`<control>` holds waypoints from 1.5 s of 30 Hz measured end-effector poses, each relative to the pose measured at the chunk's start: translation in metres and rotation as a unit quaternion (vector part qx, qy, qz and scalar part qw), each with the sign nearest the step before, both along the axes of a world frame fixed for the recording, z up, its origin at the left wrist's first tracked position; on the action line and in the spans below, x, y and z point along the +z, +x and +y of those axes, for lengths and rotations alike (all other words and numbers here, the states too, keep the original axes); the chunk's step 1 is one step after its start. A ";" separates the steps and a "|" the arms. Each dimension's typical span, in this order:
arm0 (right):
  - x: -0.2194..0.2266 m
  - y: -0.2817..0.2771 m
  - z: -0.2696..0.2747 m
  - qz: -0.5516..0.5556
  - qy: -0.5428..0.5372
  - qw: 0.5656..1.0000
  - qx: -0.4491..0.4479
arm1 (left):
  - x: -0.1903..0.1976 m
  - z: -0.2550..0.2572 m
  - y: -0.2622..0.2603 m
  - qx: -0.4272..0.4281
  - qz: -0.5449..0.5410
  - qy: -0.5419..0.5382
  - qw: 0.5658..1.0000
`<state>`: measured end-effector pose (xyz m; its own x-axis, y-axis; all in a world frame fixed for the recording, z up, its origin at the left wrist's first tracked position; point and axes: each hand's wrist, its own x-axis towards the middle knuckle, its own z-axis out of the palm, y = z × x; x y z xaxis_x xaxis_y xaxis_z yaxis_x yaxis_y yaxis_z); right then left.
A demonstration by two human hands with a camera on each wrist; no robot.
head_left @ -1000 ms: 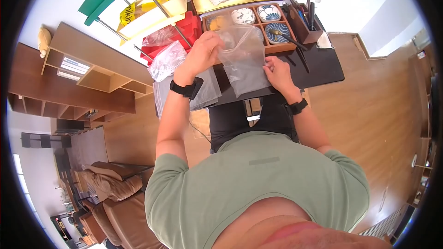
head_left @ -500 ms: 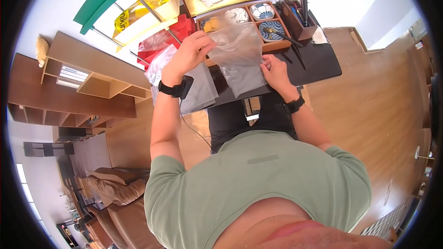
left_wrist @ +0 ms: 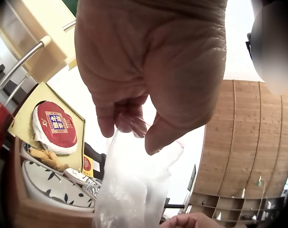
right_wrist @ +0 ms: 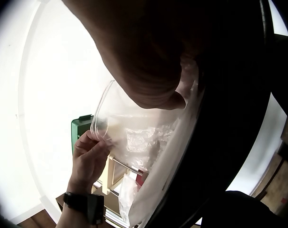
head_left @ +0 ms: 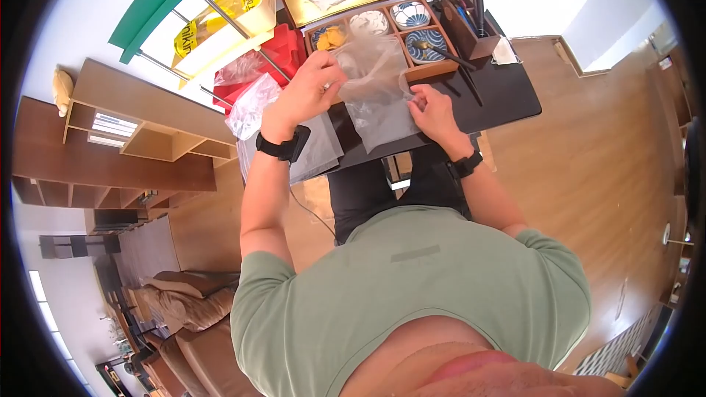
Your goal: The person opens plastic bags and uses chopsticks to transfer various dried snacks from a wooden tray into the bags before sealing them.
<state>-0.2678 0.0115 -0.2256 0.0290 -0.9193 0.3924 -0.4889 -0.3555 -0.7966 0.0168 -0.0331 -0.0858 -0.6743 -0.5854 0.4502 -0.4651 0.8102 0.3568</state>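
A clear plastic zip bag (head_left: pixel 379 114) spans the space between my two hands over the dark table. Its upper left edge is pinched by my left hand (head_left: pixel 307 92), thumb against the fingers, as the left wrist view shows on the bag (left_wrist: pixel 132 185). On the other side, my right hand (head_left: pixel 435 112) pinches the bag's right edge, lower down. In the right wrist view the zip rim of the bag (right_wrist: pixel 105 107) curves open near the left hand (right_wrist: pixel 89 161). The right fingertips are partly hidden in shadow there.
Behind the bag stands a wooden divided box (head_left: pixel 434 70) with patterned bowls, one bearing a dark spoon (head_left: pixel 434 47). More flat clear bags (head_left: pixel 316 151) lie at left, beside a red bin (head_left: pixel 283 51). A pen holder (head_left: pixel 478 40) stands right; a gold box (head_left: pixel 294 0) stands behind.
The bag's upper part has slackened and folded between the hands. Both hands keep their pinch, and the whole head view has shifted slightly left.
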 end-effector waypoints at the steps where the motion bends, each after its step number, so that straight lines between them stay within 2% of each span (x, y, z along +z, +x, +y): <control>1: -0.001 0.000 0.000 0.000 0.001 1.000 0.000 | -0.004 0.000 0.000 0.000 0.000 0.001 1.000; 10: -0.004 -0.002 -0.002 0.000 -0.020 1.000 -0.003 | -0.012 0.021 -0.015 0.006 -0.008 0.002 1.000; 19: -0.003 0.001 -0.001 0.008 -0.062 0.997 -0.042 | -0.020 0.029 -0.012 0.018 0.007 -0.048 0.999; 24: -0.001 -0.001 0.002 0.032 -0.187 0.980 -0.064 | -0.017 0.028 -0.010 0.032 0.028 -0.041 0.998; 25: 0.002 -0.001 0.003 0.033 -0.186 0.980 -0.062 | -0.018 0.028 -0.012 0.034 0.029 -0.040 0.998; 27: 0.005 0.000 0.006 0.087 -0.222 0.971 -0.003 | -0.021 0.028 -0.017 0.021 0.004 -0.028 0.999; 31: 0.003 0.001 0.008 0.119 -0.191 0.974 -0.005 | -0.035 0.028 -0.026 0.019 0.006 -0.025 0.999; 33: -0.005 0.001 0.007 0.143 -0.125 0.981 -0.044 | -0.037 0.031 -0.030 0.050 0.014 -0.026 0.998; 39: 0.001 0.004 0.009 0.191 -0.024 0.980 -0.045 | -0.036 0.032 -0.034 0.068 0.010 -0.040 0.997; 43: 0.010 0.006 0.011 0.214 -0.019 0.975 -0.047 | -0.038 0.032 -0.036 0.073 -0.015 -0.072 0.995; 45: 0.019 0.006 0.018 0.216 -0.084 0.972 -0.039 | -0.037 0.033 -0.038 0.088 -0.032 -0.082 0.992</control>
<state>-0.2619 0.0291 -0.2064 0.1568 -0.8498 0.5032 -0.7959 -0.4104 -0.4451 -0.0210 -0.0001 -0.1226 -0.5984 -0.6191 0.5086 -0.6215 0.7592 0.1930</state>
